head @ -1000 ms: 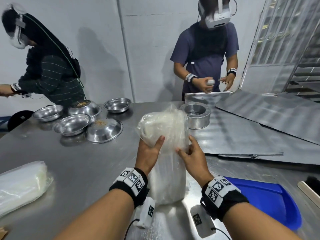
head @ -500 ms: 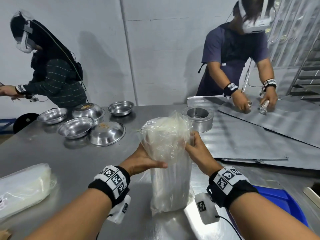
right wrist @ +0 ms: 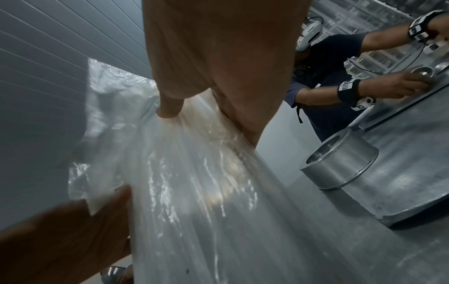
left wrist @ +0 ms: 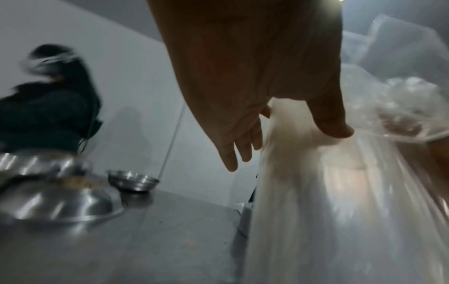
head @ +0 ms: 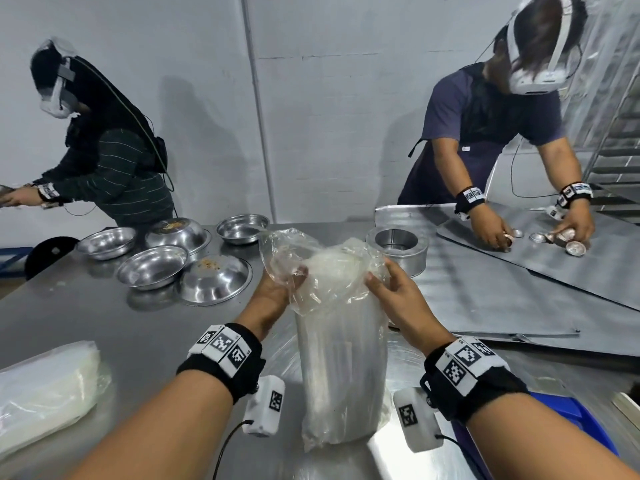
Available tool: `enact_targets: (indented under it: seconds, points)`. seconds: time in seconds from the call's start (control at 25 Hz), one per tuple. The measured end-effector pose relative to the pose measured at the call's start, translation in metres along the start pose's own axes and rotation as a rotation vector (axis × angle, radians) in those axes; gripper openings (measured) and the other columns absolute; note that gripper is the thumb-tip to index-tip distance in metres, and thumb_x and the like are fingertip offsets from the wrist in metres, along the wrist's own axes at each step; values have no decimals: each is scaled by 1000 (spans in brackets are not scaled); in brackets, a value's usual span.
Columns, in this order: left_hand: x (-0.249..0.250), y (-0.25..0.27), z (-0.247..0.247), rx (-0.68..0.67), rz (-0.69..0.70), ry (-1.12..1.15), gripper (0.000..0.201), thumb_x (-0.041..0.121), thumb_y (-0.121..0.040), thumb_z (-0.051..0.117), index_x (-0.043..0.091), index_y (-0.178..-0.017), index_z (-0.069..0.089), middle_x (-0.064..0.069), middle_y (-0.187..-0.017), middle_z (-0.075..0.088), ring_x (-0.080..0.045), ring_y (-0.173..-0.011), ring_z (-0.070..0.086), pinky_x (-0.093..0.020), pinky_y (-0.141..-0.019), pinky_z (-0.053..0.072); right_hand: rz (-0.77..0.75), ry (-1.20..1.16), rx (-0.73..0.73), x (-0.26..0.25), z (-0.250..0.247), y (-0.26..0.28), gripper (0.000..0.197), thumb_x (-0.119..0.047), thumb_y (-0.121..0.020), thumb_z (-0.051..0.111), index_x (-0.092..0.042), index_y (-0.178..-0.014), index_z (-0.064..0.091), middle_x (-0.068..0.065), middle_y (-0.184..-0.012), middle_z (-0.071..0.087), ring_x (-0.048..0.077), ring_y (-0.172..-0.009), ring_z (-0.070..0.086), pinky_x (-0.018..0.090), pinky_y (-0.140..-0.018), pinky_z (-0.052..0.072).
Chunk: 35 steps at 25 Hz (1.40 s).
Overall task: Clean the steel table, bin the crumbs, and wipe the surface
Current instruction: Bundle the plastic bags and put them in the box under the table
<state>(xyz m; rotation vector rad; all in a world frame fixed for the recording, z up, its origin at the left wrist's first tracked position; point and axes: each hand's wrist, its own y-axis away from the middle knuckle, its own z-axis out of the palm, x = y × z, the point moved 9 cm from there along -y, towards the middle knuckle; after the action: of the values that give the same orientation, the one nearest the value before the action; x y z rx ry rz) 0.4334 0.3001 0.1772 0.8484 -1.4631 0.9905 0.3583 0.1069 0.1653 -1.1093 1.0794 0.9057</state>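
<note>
- Plastic pack point(head: 45, 386), clear and whitish, lies flat on the steel table point(head: 114, 317) at the far left, well apart from the hands.
- Behind it, a person in a dark striped top point(head: 114, 174) bends away from the table, wearing a headset.
- Steel bowls point(head: 152, 266) cluster at the back left; one overturned bowl point(head: 214, 278) carries orange-brown crumbs point(head: 211, 263) on its upturned base.
- Left hand point(head: 277, 289) reaches to the top left of the upright clear bag point(head: 341, 368); its thumb goes under the loose film at the bag's mouth, and in the left wrist view the fingers point(left wrist: 240, 146) hang straight and relaxed beside the plastic, gripping nothing.
- That bag stands on the table between both wrists, its top crumpled and open.
- Right hand point(head: 398, 296) rests against the bag's upper right, thumb pressing the film, fingers spread and nearly straight.
- Round steel tin point(head: 398, 251) sits just behind the bag, to its right.
- Blue tray point(head: 585, 431) shows at the near right edge under the right forearm.
- Across the table at the far right, a person in a blue shirt point(head: 485, 133) handles small metal cups point(head: 575, 249) on a metal sheet point(head: 519, 292).
</note>
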Motion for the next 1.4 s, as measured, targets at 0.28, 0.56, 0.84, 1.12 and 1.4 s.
enact_targets:
  seconds: [0.28,0.56,0.84,1.12,1.4]
  points:
    - [16,-17,-10,140,-101,101,28,-4,-93,55,6,-117,65,-15,-113,68,-33,-103,65,-38,-75,59,-42,129,243,-23,-16,-12,15,-11,-94,56,1,-86,57,12,-75,53,21,-69,44,34,-63,36]
    - [42,-34,-23,147,-89,-5,34,-8,-97,40,9,-119,58,-10,-108,67,-25,-85,70,-35,-67,55,-62,155,262,-54,-10,-22,14,-12,-96,51,-8,-84,57,4,-63,43,13,-54,36,27,-50,31]
    - [-4,-19,-18,107,-418,-67,15,17,-94,61,7,-100,70,-2,-76,73,-11,-57,66,-20,-44,50,196,159,280,-16,-19,-16,14,-22,-90,63,-10,-84,58,8,-65,48,19,-59,45,29,-54,39]
    - [35,-33,-14,124,-176,-848,29,25,-82,75,13,-66,55,-3,-68,56,-20,-65,55,-26,-54,41,-5,425,334,-36,-28,-16,38,-11,-81,70,-20,-71,34,1,-69,40,15,-61,37,33,-62,40]
    - [40,-30,12,-238,-114,-971,35,7,-96,49,19,-123,67,1,-129,63,-19,-118,57,-28,-100,41,82,660,-20,-31,-5,-32,34,-6,-91,55,-37,-94,69,-3,-107,65,15,-94,59,27,-85,46]
